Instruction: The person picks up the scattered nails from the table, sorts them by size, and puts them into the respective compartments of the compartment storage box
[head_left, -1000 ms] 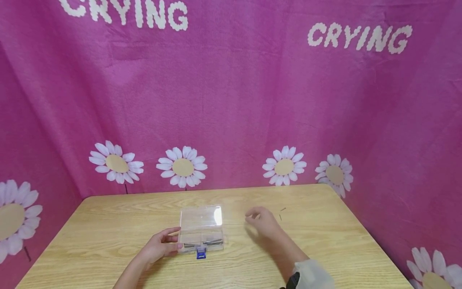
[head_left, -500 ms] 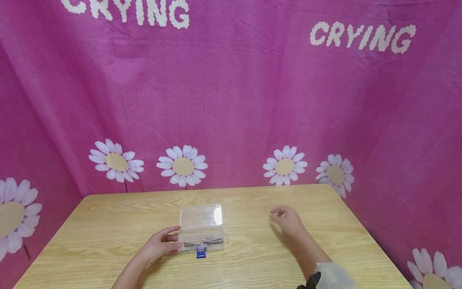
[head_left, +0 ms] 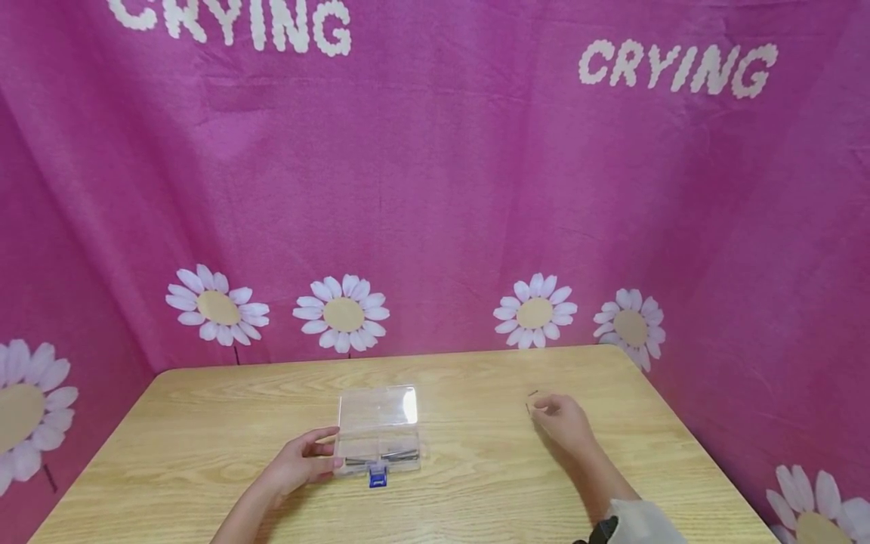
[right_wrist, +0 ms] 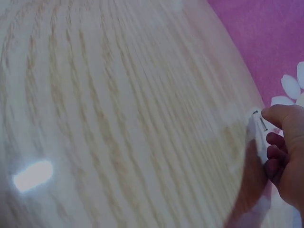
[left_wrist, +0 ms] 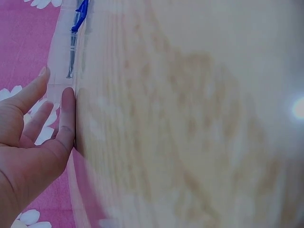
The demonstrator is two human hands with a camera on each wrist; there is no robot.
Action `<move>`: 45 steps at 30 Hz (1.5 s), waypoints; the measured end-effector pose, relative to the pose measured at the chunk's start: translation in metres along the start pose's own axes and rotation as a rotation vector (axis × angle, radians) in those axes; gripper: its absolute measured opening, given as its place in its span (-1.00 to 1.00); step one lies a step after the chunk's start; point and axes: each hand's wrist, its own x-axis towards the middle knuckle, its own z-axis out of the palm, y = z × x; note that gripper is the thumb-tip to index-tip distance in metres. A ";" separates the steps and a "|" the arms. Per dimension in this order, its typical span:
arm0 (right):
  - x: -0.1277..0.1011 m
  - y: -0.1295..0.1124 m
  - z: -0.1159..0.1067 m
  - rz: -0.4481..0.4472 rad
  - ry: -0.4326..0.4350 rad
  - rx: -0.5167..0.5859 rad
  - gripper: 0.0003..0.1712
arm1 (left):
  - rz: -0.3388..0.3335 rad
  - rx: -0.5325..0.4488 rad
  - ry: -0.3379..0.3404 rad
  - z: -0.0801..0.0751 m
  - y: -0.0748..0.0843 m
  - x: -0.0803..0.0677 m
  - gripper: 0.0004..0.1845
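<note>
Moved farther right across the wooden table (head_left: 204, 431), the person's right hand (head_left: 564, 423) now curls its fingertips onto a small dark nail (head_left: 528, 408), another just beyond it. At centre, the left hand (head_left: 302, 461), fingers relaxed, rests against the clear plastic box (head_left: 379, 431), nails inside near its blue latch (head_left: 377, 477).

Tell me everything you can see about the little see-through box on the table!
The clear plastic box is a flat rectangle with thin walls dividing it into compartments. It lies flat near the middle of the wooden table, with a small blue clasp on its near edge. Thin dark metal pieces, like nails, lie in the near compartments; the far part looks bare and catches a bright glare. The left hand touches its left side with thumb and fingers.
</note>
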 end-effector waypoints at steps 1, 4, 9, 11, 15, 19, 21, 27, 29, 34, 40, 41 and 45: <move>-0.001 0.001 0.000 0.004 -0.002 -0.016 -0.79 | -0.005 -0.003 0.002 0.000 0.000 0.000 -0.25; -0.002 0.001 0.000 0.000 -0.007 -0.067 -0.77 | -0.019 -0.013 0.007 0.001 0.000 0.001 -0.24; -0.002 0.001 0.003 0.008 0.000 -0.156 -0.71 | -0.017 -0.021 0.002 0.000 -0.001 0.001 -0.24; -0.002 0.000 0.005 0.024 0.004 -0.176 -0.70 | -0.015 -0.021 0.001 0.000 -0.001 0.001 -0.24; -0.001 0.000 0.006 0.044 0.015 -0.195 -0.71 | -0.017 -0.019 0.000 0.000 -0.002 0.001 -0.24; 0.001 -0.001 0.007 0.051 0.024 -0.207 -0.74 | -0.013 -0.008 -0.003 -0.001 -0.001 0.001 -0.24; 0.002 -0.002 0.008 0.057 0.023 -0.208 -0.75 | -0.013 -0.003 -0.001 -0.001 0.000 0.001 -0.24; 0.005 -0.004 0.008 0.081 0.006 -0.220 -0.76 | -0.004 -0.004 -0.001 -0.001 -0.001 0.001 -0.25; 0.005 -0.004 0.008 0.085 0.002 -0.226 -0.77 | 0.011 -0.007 -0.014 -0.001 -0.002 0.001 -0.26; 0.004 -0.003 0.008 0.084 -0.005 -0.222 -0.79 | 0.006 -0.016 -0.014 0.000 -0.003 0.001 -0.26; 0.003 -0.001 0.009 0.029 0.011 -0.152 -0.81 | -0.026 -0.016 0.017 0.001 -0.002 0.001 -0.26; 0.003 -0.001 0.009 0.015 0.016 -0.129 -0.82 | -0.024 -0.016 0.014 0.000 -0.002 0.001 -0.25; 0.001 -0.006 0.011 -0.037 0.026 -0.018 -0.85 | 0.010 -0.038 -0.036 -0.002 -0.003 0.001 -0.24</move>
